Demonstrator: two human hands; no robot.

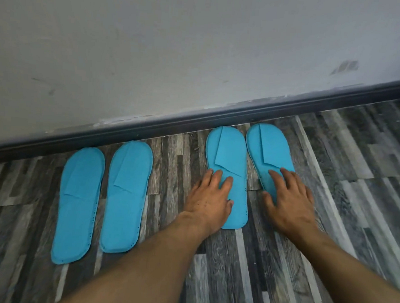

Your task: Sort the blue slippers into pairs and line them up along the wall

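As hands [209, 197] press flat, slippers [226, 157] under

Wall [177, 44]: I'm seeing pale grey paint filling twelve o'clock, scuffs showing toward two.
Skirting board [220, 116]: dark strip running from nine up to three.
Floor [331, 206]: grey wood-pattern planks spreading across six.

Four blue slippers lie toes toward the wall [177, 44] on the plank floor [281, 261]: far-left slipper [78, 202] beside second slipper [125, 193]; left hand [209, 198] flat on third slipper [229, 153], right hand [289, 199] flat on fourth slipper [268, 148]
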